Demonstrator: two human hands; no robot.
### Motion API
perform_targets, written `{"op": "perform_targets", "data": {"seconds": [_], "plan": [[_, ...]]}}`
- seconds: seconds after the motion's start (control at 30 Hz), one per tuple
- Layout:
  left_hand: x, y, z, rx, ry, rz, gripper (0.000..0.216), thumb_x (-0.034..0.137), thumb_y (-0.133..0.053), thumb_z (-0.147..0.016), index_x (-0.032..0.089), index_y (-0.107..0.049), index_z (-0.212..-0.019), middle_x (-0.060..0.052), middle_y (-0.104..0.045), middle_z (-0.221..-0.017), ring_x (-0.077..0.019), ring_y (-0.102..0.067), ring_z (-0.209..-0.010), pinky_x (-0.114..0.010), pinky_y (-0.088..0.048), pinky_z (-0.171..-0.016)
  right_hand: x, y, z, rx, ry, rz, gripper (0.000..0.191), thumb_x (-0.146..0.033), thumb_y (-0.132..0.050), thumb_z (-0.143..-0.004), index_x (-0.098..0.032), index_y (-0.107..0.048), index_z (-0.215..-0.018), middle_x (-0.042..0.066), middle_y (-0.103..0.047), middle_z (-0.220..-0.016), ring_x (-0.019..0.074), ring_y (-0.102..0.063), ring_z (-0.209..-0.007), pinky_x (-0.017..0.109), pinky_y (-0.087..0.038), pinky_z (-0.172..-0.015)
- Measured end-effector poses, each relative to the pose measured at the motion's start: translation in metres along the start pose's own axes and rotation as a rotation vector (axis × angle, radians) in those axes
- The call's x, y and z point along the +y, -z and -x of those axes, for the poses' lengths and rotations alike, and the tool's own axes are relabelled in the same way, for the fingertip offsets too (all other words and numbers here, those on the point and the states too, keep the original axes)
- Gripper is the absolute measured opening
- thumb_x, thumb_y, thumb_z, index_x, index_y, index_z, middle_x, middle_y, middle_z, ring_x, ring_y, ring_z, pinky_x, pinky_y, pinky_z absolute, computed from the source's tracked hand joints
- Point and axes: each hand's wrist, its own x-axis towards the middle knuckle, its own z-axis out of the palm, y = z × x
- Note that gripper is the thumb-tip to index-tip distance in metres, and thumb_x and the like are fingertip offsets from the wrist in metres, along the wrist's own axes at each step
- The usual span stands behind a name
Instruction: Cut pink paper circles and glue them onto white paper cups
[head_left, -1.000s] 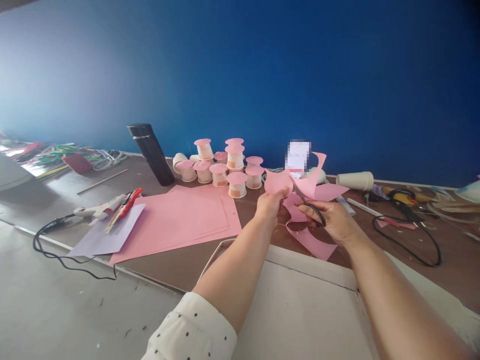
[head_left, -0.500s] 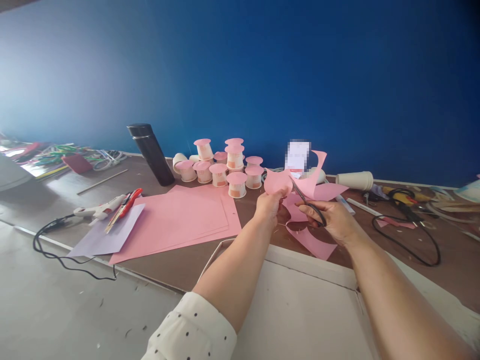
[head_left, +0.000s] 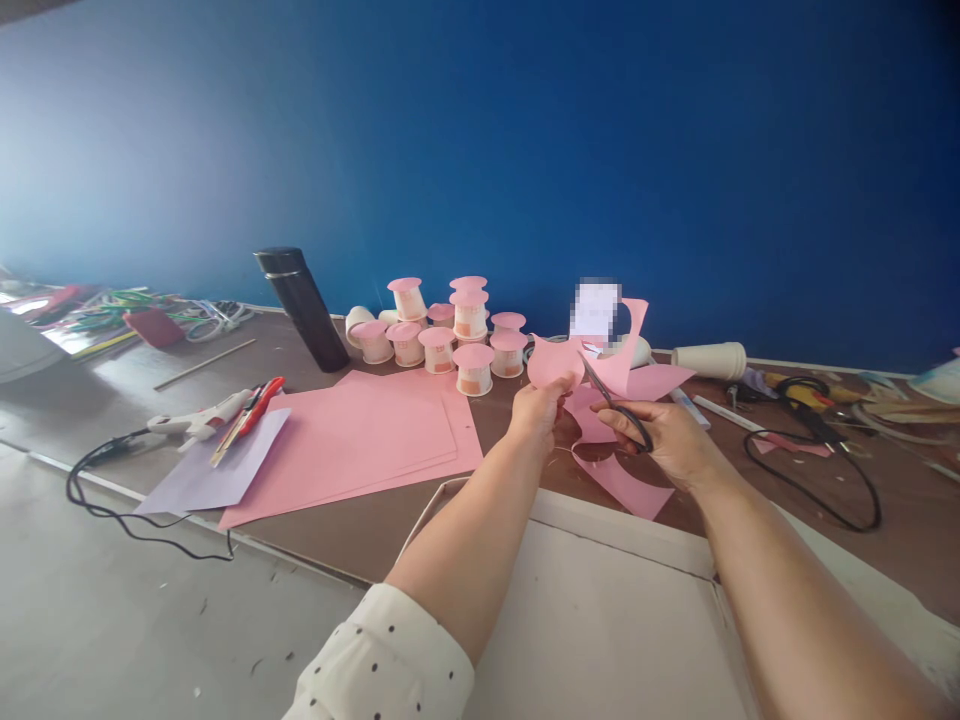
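Holding the pink paper [head_left: 553,366] above the table [head_left: 330,533], just right of the pink-topped cups [head_left: 475,384]. Pinching its lower edge in the left hand [head_left: 538,408], closed with the thumb on top. Gripping the scissors [head_left: 602,387] in the right hand [head_left: 671,435], curled around the handles, with the blades between the paper's rounded part and the trailing strip [head_left: 636,335]. Cannot tell the spread of the blades.

Changed very little over the last second: tipped slightly left at the strip's free end, otherwise nearly the same in hands and scissors. Seems to mean slow, short progress along the curve. Looks joined to the strip near the blade tips, though hard to be sure; probably not cut free yet.

Can see offcuts [head_left: 626,485] just below the scissors and, farther right, a bare cup [head_left: 709,360] on its side. To the left, can make out flat sheets [head_left: 367,425], partly under a lilac card [head_left: 217,485], with a cutter [head_left: 259,410] on it. Farther back, can see a bottle [head_left: 304,310] before the blue wall [head_left: 480,150].
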Motion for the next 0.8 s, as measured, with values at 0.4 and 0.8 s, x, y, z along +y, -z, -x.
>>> {"op": "perform_targets", "data": {"seconds": [0.4,0.8], "plan": [[0.001,0.001,-0.002,0.005,0.034,0.064,0.021,0.019,-0.078,-0.074,0.014,-0.058,-0.068,0.002,-0.053,-0.062,-0.0031,-0.039,-0.048,-0.018,-0.031,-0.046,0.003,-0.001,-0.001,0.003,-0.004,-0.038,0.043,-0.059,-0.076,-0.071,-0.018,-0.077,-0.088,-0.002,-0.053,-0.052,0.0129,-0.046,-0.054,0.028,-0.035,-0.053],[-0.002,-0.002,-0.001,-0.027,0.076,0.150,0.015,0.021,-0.079,-0.075,0.012,-0.067,-0.077,-0.005,-0.065,-0.076,-0.0024,-0.042,-0.051,-0.015,-0.033,-0.045,-0.022,-0.015,0.006,-0.030,-0.089,-0.137,0.053,-0.062,-0.081,-0.060,-0.015,-0.076,-0.084,-0.002,-0.052,-0.051,0.0121,-0.046,-0.050,0.030,-0.043,-0.052]]}}
